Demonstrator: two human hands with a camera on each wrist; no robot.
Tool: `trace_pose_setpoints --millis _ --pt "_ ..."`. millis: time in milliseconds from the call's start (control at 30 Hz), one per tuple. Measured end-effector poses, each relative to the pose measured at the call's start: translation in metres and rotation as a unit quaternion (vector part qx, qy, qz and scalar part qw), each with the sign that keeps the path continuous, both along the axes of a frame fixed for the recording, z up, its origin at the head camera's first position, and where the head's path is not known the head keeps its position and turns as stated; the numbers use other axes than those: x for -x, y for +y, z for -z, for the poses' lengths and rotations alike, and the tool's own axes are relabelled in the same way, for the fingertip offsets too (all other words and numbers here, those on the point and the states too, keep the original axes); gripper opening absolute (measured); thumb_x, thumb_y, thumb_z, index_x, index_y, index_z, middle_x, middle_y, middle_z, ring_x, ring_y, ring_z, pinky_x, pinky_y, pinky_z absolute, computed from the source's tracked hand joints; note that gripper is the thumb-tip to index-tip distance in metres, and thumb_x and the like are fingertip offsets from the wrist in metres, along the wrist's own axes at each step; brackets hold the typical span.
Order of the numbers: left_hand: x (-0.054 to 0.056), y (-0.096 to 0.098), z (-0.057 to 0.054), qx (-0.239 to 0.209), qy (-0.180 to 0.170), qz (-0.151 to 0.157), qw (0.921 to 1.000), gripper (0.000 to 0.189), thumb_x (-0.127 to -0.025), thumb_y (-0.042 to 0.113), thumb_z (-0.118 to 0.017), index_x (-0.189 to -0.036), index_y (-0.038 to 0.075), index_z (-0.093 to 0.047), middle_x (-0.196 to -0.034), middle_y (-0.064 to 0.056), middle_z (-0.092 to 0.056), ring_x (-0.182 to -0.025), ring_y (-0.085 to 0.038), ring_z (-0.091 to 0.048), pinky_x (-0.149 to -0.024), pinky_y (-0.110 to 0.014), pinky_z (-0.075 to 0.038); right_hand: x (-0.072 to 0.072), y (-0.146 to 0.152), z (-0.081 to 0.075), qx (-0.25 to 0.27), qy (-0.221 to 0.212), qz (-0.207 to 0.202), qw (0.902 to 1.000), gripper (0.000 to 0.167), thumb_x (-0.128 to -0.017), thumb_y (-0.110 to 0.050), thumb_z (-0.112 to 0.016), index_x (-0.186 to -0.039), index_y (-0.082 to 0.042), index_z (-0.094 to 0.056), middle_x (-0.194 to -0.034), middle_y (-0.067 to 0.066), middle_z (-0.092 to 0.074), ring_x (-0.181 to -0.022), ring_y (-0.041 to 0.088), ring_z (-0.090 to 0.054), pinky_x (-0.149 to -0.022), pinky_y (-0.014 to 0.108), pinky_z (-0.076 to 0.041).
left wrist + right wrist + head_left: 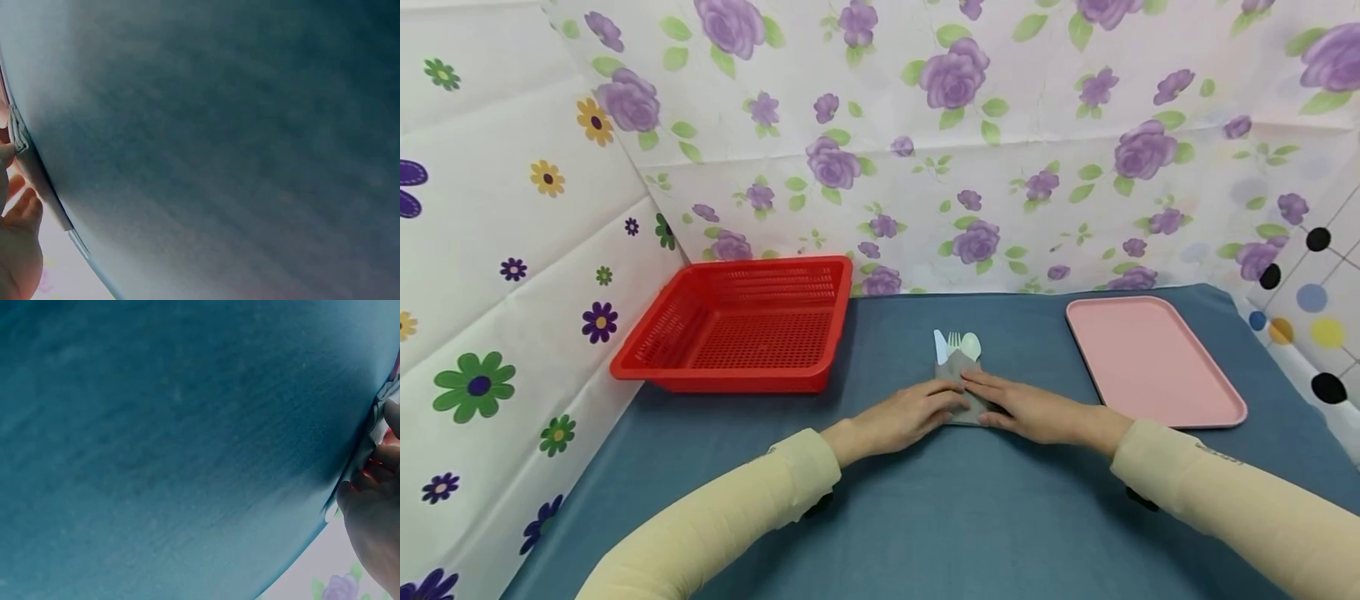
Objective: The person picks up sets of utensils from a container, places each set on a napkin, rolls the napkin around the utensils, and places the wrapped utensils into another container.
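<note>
A folded grey napkin (957, 364) lies on the blue cloth between my two hands. A pale knife (939, 345), fork (954, 340) and spoon (971, 346) stick out of its far end, their lower parts hidden inside it. My left hand (906, 415) rests on the napkin's left side with its fingers slightly bent. From the other side my right hand (1039, 410) lays its extended fingers across it, thumb near the close edge. Both wrist views show fingers along the layered edge of the napkin (40, 181), low over the cloth.
A red perforated basket (726, 382) stands at the back left. At the right lies a pink tray (1153, 358). The blue tablecloth (925, 525) runs back to a flowered curtain (910, 175), with another flower-patterned sheet (512, 333) along the left side.
</note>
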State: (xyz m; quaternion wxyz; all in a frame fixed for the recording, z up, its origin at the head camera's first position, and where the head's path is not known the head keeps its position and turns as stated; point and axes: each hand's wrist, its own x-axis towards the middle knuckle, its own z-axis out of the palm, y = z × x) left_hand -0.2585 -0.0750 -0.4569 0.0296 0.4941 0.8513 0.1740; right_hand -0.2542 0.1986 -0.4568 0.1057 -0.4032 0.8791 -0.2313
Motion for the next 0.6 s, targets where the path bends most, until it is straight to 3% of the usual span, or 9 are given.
trace_pose_setpoints --millis 167,333,600 --pt "-0.0013 -0.0032 0.0003 0.030 0.007 -0.050 0.9983 0.043 -0.113 0.026 -0.047 -0.155 0.015 -0.051 -0.163 -0.005 -0.042 -0.150 -0.020 -0.041 -0.119 -0.038 -0.038 0.0017 -0.0003 0.0016 -0.003 -0.003 0.003 1.0000 0.065 -0.110 -0.026 -0.057 -0.162 0.000 -0.030 -0.171 0.018 -0.022 -0.154 0.041 -0.025 -0.118 0.058 -0.034" --pt "-0.0016 -0.0047 0.0026 0.050 -0.027 -0.040 0.9976 0.050 -0.115 0.026 -0.043 -0.163 0.016 -0.038 -0.170 -0.003 -0.028 -0.157 -0.021 -0.024 -0.123 -0.040 -0.031 0.0024 -0.0005 0.0018 0.001 0.002 0.005 1.0000 0.066 -0.108 -0.024 -0.060 -0.162 0.001 -0.032 -0.169 0.020 -0.024 -0.153 0.042 -0.027 -0.117 0.058 -0.035" --pt "-0.0012 -0.0056 0.0019 0.057 -0.052 -0.037 0.9963 0.052 -0.115 0.027 -0.041 -0.165 0.019 -0.032 -0.172 0.002 -0.020 -0.158 -0.017 -0.018 -0.125 -0.040 -0.027 0.0040 -0.0004 -0.0004 0.008 -0.021 0.014 0.9996 0.068 -0.110 -0.027 -0.056 -0.166 -0.006 -0.023 -0.170 0.021 -0.023 -0.154 0.042 -0.025 -0.119 0.062 -0.031"
